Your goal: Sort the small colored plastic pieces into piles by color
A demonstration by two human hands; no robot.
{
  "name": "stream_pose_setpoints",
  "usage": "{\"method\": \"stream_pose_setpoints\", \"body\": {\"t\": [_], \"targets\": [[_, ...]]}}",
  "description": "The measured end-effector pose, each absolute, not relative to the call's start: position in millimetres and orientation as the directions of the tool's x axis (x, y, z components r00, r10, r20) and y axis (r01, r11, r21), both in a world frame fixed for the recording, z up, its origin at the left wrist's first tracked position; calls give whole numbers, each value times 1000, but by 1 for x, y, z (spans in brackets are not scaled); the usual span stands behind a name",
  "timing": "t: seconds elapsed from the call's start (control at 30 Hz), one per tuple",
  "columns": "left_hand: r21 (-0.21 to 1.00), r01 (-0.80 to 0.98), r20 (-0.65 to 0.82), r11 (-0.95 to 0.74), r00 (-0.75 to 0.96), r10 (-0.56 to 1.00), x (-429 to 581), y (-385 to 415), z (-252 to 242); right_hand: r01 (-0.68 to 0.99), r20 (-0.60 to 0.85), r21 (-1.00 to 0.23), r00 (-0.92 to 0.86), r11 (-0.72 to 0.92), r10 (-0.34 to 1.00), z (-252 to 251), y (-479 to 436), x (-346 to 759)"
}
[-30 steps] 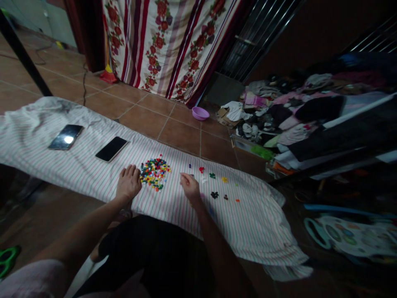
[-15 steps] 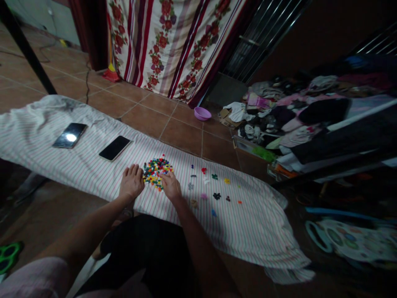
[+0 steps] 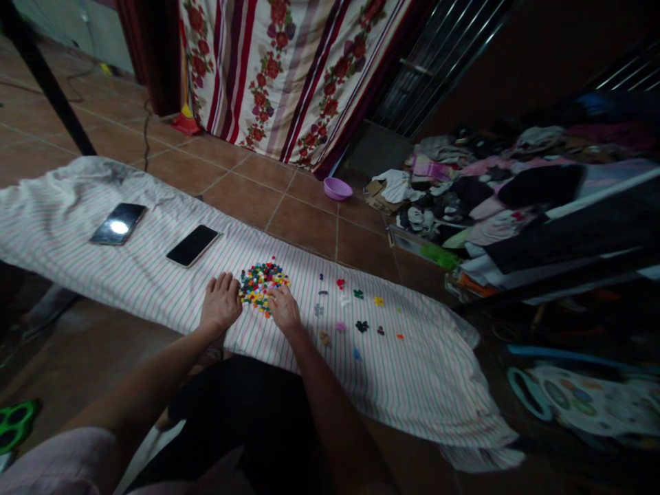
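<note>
A heap of small multicoloured beads [image 3: 259,280] lies on a striped cloth [image 3: 155,282] spread over a low surface. My left hand [image 3: 221,304] rests flat beside the heap's left edge, fingers stretched out. At the heap's near right edge my right hand [image 3: 283,309] has its fingers curled down onto the beads; what they pinch is too small to make out. Small sorted groups of beads lie to the right: red [image 3: 339,282], green [image 3: 357,293], yellow [image 3: 378,300], dark [image 3: 361,326].
Two dark phones [image 3: 192,245] [image 3: 118,223] lie on the cloth to the left. A purple bowl [image 3: 337,188] stands on the tiled floor beyond. A floral curtain [image 3: 289,69] hangs behind, and piled clothes [image 3: 479,192] fill the right.
My right hand has moved left from the sorted groups back to the heap and now picks at its edge. The left hand has stayed put.
</note>
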State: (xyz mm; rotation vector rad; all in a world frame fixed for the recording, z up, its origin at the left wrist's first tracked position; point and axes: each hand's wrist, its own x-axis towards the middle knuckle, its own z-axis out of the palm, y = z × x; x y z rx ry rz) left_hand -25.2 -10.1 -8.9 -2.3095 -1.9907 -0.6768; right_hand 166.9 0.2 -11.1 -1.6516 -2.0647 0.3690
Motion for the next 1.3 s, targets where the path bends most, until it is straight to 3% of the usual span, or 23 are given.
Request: {"method": "stream_pose_setpoints", "body": {"t": [0.17, 0.4, 1.03, 1.3], "targets": [[255, 949, 336, -185, 93, 937, -25, -11, -7, 745, 277, -603, -139, 284, 951, -16, -1, 168], [247, 949, 339, -194, 102, 935, -25, -11, -8, 641, 206, -752, 2, 157, 978, -14, 0, 162], [258, 945, 360, -201, 100, 928, -26, -11, -9, 584, 254, -803, 149, 122, 956, -11, -16, 226], [254, 947, 348, -194, 98, 932, -25, -12, -6, 562, 297, -827, 387, 32, 873, -5, -23, 301]]}}
